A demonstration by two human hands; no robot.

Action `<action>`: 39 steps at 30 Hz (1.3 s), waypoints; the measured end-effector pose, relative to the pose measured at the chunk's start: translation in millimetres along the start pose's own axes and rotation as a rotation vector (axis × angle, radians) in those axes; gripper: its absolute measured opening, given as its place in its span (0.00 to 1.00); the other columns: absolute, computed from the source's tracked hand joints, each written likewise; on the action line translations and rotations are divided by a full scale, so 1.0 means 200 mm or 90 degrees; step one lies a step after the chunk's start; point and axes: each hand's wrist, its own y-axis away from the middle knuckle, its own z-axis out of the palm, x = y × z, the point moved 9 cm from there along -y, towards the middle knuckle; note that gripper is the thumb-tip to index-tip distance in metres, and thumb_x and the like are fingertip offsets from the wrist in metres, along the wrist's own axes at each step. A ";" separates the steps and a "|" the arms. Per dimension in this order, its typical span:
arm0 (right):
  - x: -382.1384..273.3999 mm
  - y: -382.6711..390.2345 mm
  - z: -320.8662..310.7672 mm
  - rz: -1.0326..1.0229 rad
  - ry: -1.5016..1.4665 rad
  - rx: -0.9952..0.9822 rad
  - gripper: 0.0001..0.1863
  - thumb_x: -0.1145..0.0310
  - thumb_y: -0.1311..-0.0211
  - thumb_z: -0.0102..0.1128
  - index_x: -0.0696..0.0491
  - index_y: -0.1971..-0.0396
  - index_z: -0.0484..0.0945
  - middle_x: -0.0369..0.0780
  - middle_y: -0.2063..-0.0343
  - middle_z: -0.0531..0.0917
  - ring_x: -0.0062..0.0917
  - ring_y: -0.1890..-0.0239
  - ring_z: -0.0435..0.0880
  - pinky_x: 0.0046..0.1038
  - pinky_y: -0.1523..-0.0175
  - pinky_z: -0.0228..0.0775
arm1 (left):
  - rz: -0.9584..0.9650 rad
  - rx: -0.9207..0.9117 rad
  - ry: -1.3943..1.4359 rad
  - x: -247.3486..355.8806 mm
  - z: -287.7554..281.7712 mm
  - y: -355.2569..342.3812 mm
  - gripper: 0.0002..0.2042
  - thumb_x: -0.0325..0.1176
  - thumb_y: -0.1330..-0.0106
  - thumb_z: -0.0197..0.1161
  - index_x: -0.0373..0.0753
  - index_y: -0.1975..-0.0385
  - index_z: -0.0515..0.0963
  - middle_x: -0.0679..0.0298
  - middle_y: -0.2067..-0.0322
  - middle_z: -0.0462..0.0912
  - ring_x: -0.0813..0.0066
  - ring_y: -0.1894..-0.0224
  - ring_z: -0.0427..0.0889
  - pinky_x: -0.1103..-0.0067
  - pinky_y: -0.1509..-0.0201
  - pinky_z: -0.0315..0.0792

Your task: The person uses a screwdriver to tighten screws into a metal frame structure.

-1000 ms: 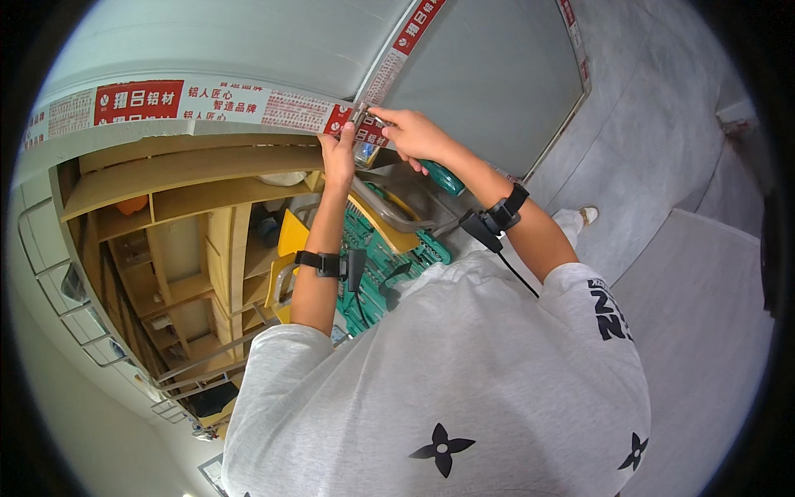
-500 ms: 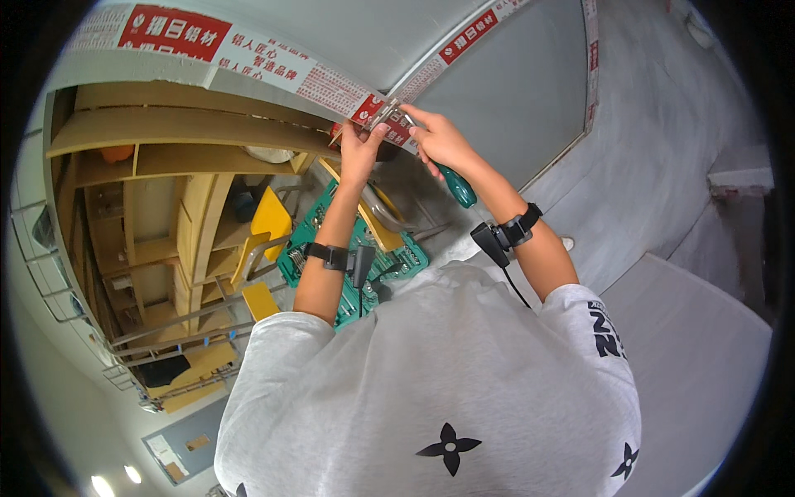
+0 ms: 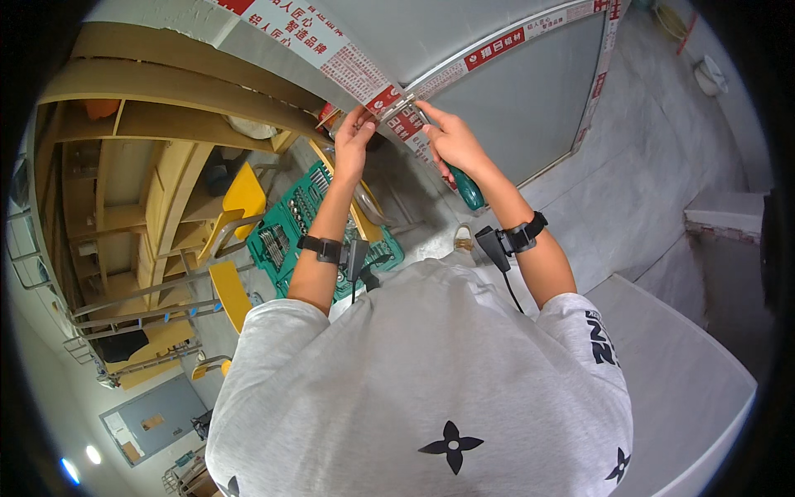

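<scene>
My right hand (image 3: 455,145) is wrapped round a screwdriver with a dark green handle (image 3: 469,190). Its thin shaft runs up past my fingers to a small metal fitting (image 3: 397,108) at the corner of a grey panel's frame. The frame strip (image 3: 364,70) carries red and white protective film. My left hand (image 3: 351,141) is at the strip's left edge, beside the fitting. Thumb and fingers there are drawn together, and what they hold, if anything, is hidden. Black straps with small boxes sit on both my forearms.
Below my left arm lies an open green tool case (image 3: 277,240) with sockets and wrenches. Yellow chairs (image 3: 244,199) stand to its left, beside wooden shelving (image 3: 166,182). A framed grey panel (image 3: 522,108) extends to the right over a grey floor (image 3: 638,166). A white board (image 3: 662,364) is at the lower right.
My view has shifted, so the shelves and tool case sit further left. My left fingers have come off the fitting's face to the strip's edge. The screwdriver stays in my right hand.
</scene>
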 end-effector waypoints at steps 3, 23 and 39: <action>0.01 -0.01 -0.01 -0.012 0.021 0.008 0.27 0.72 0.31 0.43 0.47 0.32 0.59 0.38 0.87 0.71 0.23 0.93 0.70 0.28 0.89 0.63 | 0.010 0.018 -0.031 0.01 0.01 0.01 0.23 0.24 0.34 0.55 0.27 0.39 0.63 0.53 0.45 0.74 0.68 0.42 0.72 0.76 0.36 0.63; -0.09 0.02 0.00 -0.040 0.107 0.031 0.27 0.74 0.33 0.43 0.49 0.33 0.60 0.36 0.92 0.69 0.20 0.96 0.65 0.28 0.89 0.59 | 0.083 0.029 -0.031 -0.03 -0.03 -0.04 0.19 0.25 0.36 0.63 0.28 0.47 0.68 0.57 0.52 0.77 0.71 0.49 0.76 0.77 0.41 0.69; -0.07 0.02 -0.01 0.011 0.134 0.044 0.26 0.71 0.32 0.44 0.45 0.34 0.63 0.38 0.91 0.72 0.22 0.94 0.69 0.29 0.88 0.65 | 0.076 0.013 -0.069 0.01 -0.01 -0.05 0.20 0.23 0.37 0.63 0.27 0.46 0.69 0.55 0.52 0.78 0.70 0.48 0.77 0.77 0.42 0.70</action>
